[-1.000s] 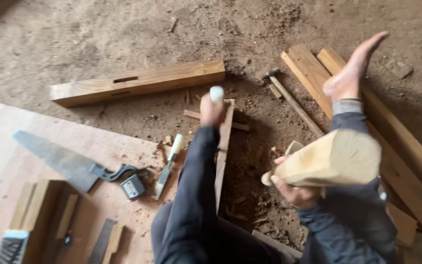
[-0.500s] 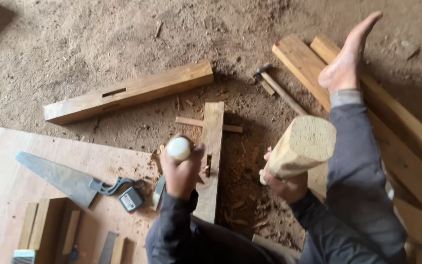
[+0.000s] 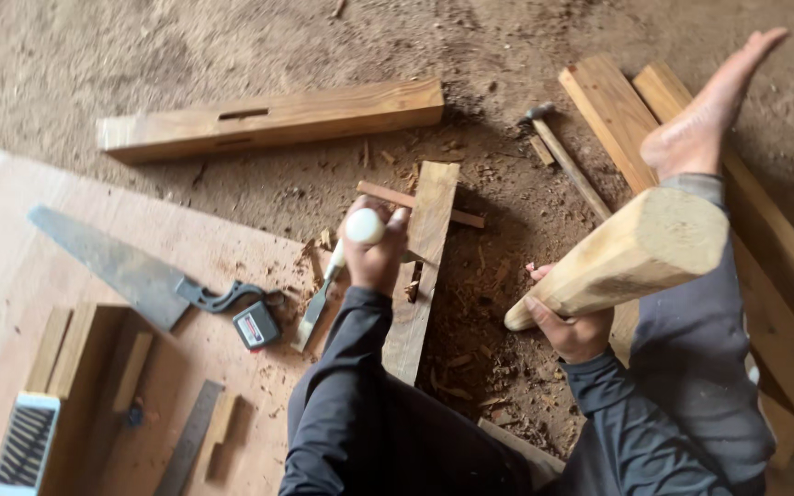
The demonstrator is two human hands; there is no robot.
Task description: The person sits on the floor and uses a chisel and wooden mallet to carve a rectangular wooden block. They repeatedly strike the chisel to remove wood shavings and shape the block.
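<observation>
- My left hand (image 3: 374, 257) is clenched round a chisel (image 3: 363, 227) at frame centre, upright over the plank (image 3: 423, 266).
- My right hand (image 3: 570, 326) grips a raised wooden mallet (image 3: 631, 253), centre right.

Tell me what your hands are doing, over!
Left hand gripping chisel on plank. Right hand holding wooden mallet raised. Nothing between them.
</observation>
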